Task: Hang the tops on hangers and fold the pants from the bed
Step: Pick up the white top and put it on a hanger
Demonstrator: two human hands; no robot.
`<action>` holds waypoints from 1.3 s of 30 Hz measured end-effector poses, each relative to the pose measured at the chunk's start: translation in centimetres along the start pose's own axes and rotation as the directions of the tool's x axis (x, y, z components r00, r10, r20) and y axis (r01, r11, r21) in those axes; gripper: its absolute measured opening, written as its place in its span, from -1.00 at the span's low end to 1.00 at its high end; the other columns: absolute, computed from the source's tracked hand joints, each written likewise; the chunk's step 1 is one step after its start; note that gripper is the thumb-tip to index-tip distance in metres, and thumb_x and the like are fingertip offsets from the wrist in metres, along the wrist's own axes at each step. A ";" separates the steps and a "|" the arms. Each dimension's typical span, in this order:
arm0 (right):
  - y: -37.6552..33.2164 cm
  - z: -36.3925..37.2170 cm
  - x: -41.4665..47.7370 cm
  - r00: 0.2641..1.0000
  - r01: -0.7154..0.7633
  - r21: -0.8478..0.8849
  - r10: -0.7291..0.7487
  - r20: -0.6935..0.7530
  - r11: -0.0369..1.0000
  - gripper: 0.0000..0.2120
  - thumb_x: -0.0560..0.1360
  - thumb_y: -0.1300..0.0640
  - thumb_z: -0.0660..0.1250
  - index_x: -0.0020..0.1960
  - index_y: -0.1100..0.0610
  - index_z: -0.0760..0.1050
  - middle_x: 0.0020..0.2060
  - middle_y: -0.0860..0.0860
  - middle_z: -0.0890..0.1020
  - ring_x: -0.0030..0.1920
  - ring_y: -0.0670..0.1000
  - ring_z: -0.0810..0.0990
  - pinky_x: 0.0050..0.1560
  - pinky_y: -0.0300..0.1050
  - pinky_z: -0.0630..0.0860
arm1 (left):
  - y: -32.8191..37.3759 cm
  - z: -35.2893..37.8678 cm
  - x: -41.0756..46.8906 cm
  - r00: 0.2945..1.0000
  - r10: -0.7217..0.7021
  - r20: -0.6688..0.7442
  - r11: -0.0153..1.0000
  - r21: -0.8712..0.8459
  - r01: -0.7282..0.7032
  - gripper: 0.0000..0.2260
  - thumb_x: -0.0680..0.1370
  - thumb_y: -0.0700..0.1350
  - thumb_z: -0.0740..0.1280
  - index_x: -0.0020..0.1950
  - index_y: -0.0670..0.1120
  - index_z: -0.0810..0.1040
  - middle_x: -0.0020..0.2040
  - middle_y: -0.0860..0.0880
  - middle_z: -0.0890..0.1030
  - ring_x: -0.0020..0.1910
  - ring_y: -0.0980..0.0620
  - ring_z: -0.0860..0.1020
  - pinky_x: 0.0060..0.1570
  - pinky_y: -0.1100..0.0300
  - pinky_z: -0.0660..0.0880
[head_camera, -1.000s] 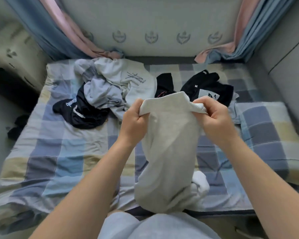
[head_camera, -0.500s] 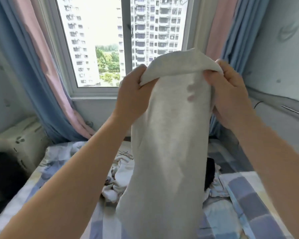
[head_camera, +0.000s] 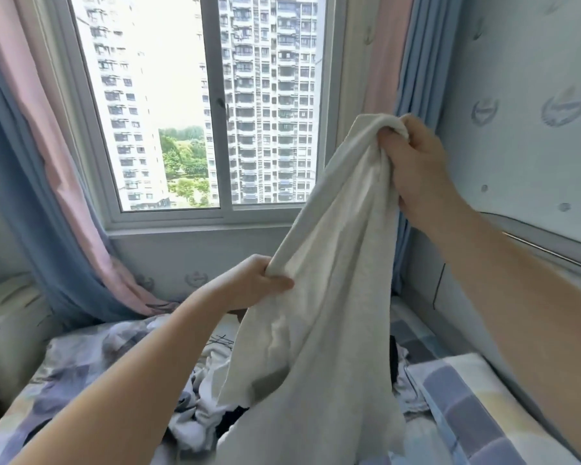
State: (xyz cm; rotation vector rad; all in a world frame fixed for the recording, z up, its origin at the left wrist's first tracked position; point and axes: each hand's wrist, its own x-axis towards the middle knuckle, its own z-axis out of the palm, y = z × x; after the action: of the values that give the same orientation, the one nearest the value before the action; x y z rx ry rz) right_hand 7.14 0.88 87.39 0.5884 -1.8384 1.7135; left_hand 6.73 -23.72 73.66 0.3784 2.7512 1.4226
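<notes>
1. We hold the pale grey garment (head_camera: 326, 297) up above the bed (head_camera: 57, 384). Our right hand (head_camera: 416, 169) clamps its top edge high, our left hand (head_camera: 255, 283) pinches a side edge lower, and the hands are well apart.
2. We judge it best to level both hands so it hangs flat and shows whether it is a top or pants.
3. The clothes pile (head_camera: 198, 421) lies beneath; the hem may snag it.
</notes>
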 end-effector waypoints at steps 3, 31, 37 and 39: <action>3.3 -1.0 -1.1 0.996 -0.091 -0.071 0.090 -0.017 0.993 -0.71 0.57 -0.01 0.29 -0.32 -0.09 0.39 -0.33 -0.11 0.45 -0.28 -0.11 0.44 -0.20 -0.19 0.41 | -2.5 1.7 -0.3 0.986 -0.095 -0.136 0.985 -0.158 0.073 -0.74 0.60 -0.03 0.33 -0.21 -0.15 0.52 -0.30 -0.05 0.49 -0.29 -0.01 0.46 -0.20 0.09 0.40; 16.8 1.8 -25.8 0.844 -0.474 -0.350 0.530 0.079 0.808 -0.86 0.52 0.04 0.43 -0.12 -0.11 0.48 -0.37 -0.19 0.59 -0.31 -0.18 0.56 -0.31 -0.35 0.41 | 7.4 7.6 -2.7 0.985 -0.153 -0.085 0.740 -0.671 0.057 -0.84 0.63 -0.15 0.33 0.03 -0.24 0.62 -0.18 -0.14 0.62 -0.22 -0.03 0.62 -0.30 0.18 0.56; 21.5 -0.2 -29.0 0.732 -0.543 -0.529 0.676 0.082 0.652 -0.75 0.61 0.01 0.33 -0.11 0.18 0.55 -0.26 0.13 0.63 -0.21 0.09 0.58 -0.25 -0.09 0.39 | 6.1 7.4 -2.8 0.966 -0.217 -0.142 0.686 -0.726 0.048 -0.77 0.64 -0.19 0.31 0.18 -0.32 0.60 -0.02 -0.27 0.66 -0.12 -0.13 0.67 -0.16 0.04 0.64; 22.2 -1.4 -29.1 0.724 -0.539 -0.559 0.686 0.074 0.630 -0.56 0.64 -0.04 0.27 -0.19 0.32 0.45 -0.39 0.13 0.51 -0.30 0.12 0.49 -0.29 -0.02 0.26 | 5.1 7.5 -2.9 0.958 -0.246 -0.148 0.688 -0.723 0.065 -0.80 0.64 -0.19 0.30 0.13 -0.32 0.59 -0.10 -0.21 0.66 -0.21 -0.08 0.68 -0.25 0.11 0.63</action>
State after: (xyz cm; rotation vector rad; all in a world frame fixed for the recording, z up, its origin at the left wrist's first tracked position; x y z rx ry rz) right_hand 14.60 2.73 51.58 -0.0675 -2.8182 1.4417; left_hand 11.54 -15.51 73.10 -0.0700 2.0178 2.4277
